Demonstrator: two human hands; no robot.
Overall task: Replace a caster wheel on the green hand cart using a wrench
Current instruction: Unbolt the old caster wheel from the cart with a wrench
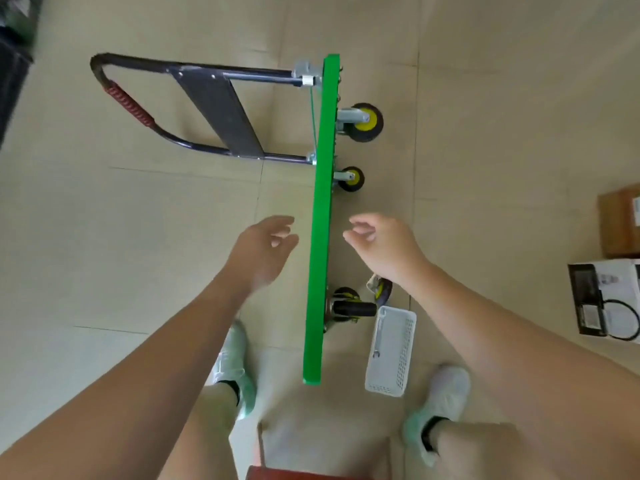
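Observation:
The green hand cart [320,216] stands on its long edge on the floor, deck edge toward me, black handle [145,109] out to the left. Casters with yellow hubs stick out to the right: a far one [363,122], a middle one [351,178] and a near one [349,308]. A loose caster wheel [381,291] lies on the floor beside the near one. My left hand [266,251] hovers just left of the deck, fingers relaxed, holding nothing. My right hand [381,247] hovers just right of it, fingers loosely curled, also holding nothing. A wrench [377,337] lies in the white basket [405,355].
My two feet in pale shoes stand either side of the cart's near end. A white product box [604,303] and a brown cardboard box [620,223] sit on the floor at right. Dark objects fill the far left corner.

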